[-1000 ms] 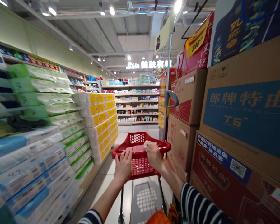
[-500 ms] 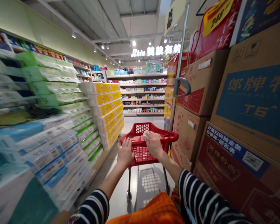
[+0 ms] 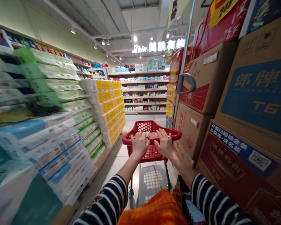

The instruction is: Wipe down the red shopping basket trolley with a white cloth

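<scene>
1. Red plastic forms the shopping cart (image 3: pixel 154 153), standing in the aisle between stacked tissue packs (image 3: pixel 110 112) and cartons (image 3: pixel 245 84).
2. Blue panel lettering on the upper right carton reads "郎牌特…" and "T6"; the blue strip (image 3: pixel 230 137) below reads "开盖扫码抽金条 办宴席·送名表", beside a QR code (image 3: pixel 259 161).
3. White letters on the lit sign (image 3: pixel 159 46) spell "Skin 美肤有约"; the yellow price tag (image 3: pixel 224 11) begins "24".
4. The cart's long axis runs down the aisle, basket pointing away toward the shelves (image 3: pixel 145 87); its handle (image 3: pixel 152 142) lies crosswise, nearest the person.
5. The left hand (image 3: pixel 140 145) rests on the handle, fingers part-bent over a crumpled pale cloth (image 3: pixel 145 133); how firmly it grips cannot be told.
6. The right hand (image 3: pixel 164 144) lies loosely open on the handle, fingers spread, holding nothing visible.
7. Half a second ago the right hand was bunched around the cloth; now the cloth is at the left hand, which has moved rightward along the handle.
</scene>
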A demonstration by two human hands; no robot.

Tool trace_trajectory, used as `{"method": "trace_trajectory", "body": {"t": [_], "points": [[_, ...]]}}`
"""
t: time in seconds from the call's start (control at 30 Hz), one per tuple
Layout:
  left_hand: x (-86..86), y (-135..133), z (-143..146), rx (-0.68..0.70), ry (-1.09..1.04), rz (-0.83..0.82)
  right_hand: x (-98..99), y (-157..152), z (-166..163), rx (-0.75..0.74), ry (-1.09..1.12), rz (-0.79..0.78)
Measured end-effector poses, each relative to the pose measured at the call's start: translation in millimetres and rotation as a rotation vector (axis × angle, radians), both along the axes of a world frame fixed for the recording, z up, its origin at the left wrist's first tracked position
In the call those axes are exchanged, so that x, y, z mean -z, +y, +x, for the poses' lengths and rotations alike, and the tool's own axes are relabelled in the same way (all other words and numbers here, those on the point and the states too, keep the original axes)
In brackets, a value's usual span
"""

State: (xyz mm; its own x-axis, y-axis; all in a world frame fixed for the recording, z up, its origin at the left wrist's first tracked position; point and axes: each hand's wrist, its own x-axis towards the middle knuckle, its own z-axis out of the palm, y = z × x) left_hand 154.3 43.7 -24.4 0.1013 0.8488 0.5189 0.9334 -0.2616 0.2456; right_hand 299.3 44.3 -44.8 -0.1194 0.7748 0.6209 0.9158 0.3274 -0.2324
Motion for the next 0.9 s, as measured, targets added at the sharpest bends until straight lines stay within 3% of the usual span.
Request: {"method": "trace_trajectory", "body": {"t": [0.1, 0.2, 0.33, 0.4, 0.53, 0.63, 0.7, 0.8, 0.9], "points": [[9.9, 1.6, -16.9, 0.038, 0.061, 0.047, 8.1, 5.6, 6.8, 0.039, -0.019, -0.001], [17.0, 4.2, -54.6, 0.036, 0.099, 0.093, 15.1, 9.2, 1.6, 0.050, -0.006, 0.029], [19.9, 11.0, -93.7, -0.149, 0.018, 0.140, 19.0, 8.7, -3.6, 0.022, 0.011, 0.058], [20.6, 13.4, -88.2, -0.184, -0.033, 0.147, 19.8, 7.8, -3.9, -0.003, 0.013, 0.067], [20.7, 10.5, -31.4, 0.036, 0.024, 0.136, 20.4, 6.1, -2.6, -0.037, 0.017, 0.090], [18.2, 5.8, 1.5, 0.114, 0.086, 0.126, 19.7, 5.2, 2.0, -0.038, 0.005, 0.092], [17.0, 4.9, -0.7, 0.132, 0.110, 0.094, 19.2, 4.8, 7.5, 0.020, 0.015, 0.090], [17.5, 7.4, -28.6, 0.113, 0.070, 0.063, 19.4, 4.3, 15.7, 0.127, 0.040, 0.068], [19.1, 11.8, -44.4, 0.103, -0.016, 0.081, 20.4, 2.8, 17.3, 0.142, 0.022, 0.038]]}}
